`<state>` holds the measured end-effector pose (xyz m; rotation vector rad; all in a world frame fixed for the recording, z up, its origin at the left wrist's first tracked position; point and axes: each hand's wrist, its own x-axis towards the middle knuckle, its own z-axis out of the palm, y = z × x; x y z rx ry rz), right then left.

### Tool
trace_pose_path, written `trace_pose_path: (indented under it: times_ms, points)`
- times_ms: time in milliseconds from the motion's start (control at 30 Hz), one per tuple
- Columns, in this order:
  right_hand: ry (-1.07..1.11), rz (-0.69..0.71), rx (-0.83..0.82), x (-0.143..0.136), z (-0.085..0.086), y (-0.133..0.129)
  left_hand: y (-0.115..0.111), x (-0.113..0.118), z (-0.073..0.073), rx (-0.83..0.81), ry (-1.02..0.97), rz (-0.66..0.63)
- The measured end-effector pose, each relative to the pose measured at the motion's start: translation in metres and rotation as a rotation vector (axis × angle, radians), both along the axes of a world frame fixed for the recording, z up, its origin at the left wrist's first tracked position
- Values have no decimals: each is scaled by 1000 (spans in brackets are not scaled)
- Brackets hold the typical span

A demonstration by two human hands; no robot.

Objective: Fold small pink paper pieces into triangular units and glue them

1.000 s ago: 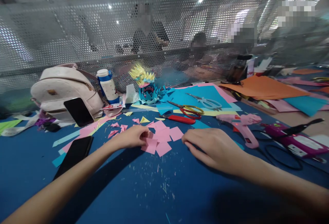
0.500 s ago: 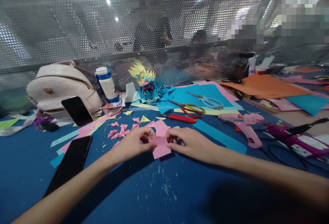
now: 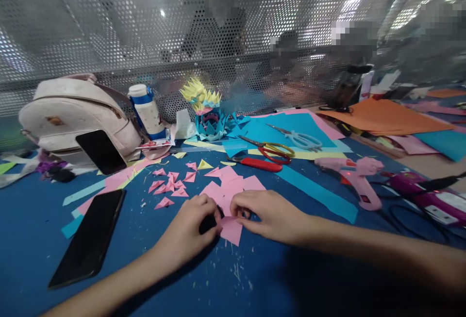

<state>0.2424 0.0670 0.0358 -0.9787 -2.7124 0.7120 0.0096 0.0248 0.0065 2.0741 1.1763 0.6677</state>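
A small pink paper piece (image 3: 231,231) is pinched between both hands just above the blue table. My left hand (image 3: 198,220) grips its left edge with thumb and forefinger. On its upper right, my right hand (image 3: 267,212) has its fingertips closed on the same piece. Flat pink squares (image 3: 227,181) lie right behind the hands, partly covered by them. Several small folded pink triangles (image 3: 171,183) are spread to the left, with a yellow triangle (image 3: 204,164) behind.
Two dark phones (image 3: 89,239) and a pale backpack (image 3: 78,115) are at left, beside a bottle (image 3: 147,113). Scissors (image 3: 273,149), a red-handled cutter (image 3: 261,164) and a blue-yellow paper model (image 3: 209,118) sit behind. A pink glue gun (image 3: 358,178) and purple power strip (image 3: 429,198) lie right.
Both hands have come lower in view with the pink piece, which now looks tilted. The folded triangles and the flat squares show more fully. The camera view has shifted slightly.
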Motion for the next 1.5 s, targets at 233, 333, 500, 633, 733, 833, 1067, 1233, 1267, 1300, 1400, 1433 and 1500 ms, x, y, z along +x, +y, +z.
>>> trace_pose_path:
  times_ms: [233,333,500,633,733,833,1067,1233,1267,1300,1400,1433,1500]
  points:
    - [160,241,154,9,-21,12,-4,-1,-3,180,-2,-87]
    - [253,392,253,14,-30,15,-6,-4,-6,251,-1,-161]
    - [278,459,224,19,-36,17,-9,-7,-9,340,-6,-244]
    - [331,476,186,22,-35,17,-9,-5,-5,491,52,-287]
    - [338,453,193,25,-36,17,-9,-4,-2,582,100,-304]
    - [322,442,183,26,-36,17,-9,-6,-1,620,145,-314]
    - [333,441,183,25,-34,18,-10,-9,-3,622,205,-329]
    - [333,434,173,24,-34,18,-9,-9,-4,628,222,-318]
    - [332,436,169,24,-34,18,-9,-8,-4,632,221,-313]
    - [331,440,168,24,-35,18,-9,-7,-5,637,220,-309]
    - [332,443,170,24,-35,19,-10,-5,-6,656,214,-290]
    - [339,443,171,24,-35,19,-10,-4,-6,671,211,-283]
    - [351,444,167,24,-35,19,-10,-2,-7,705,204,-270]
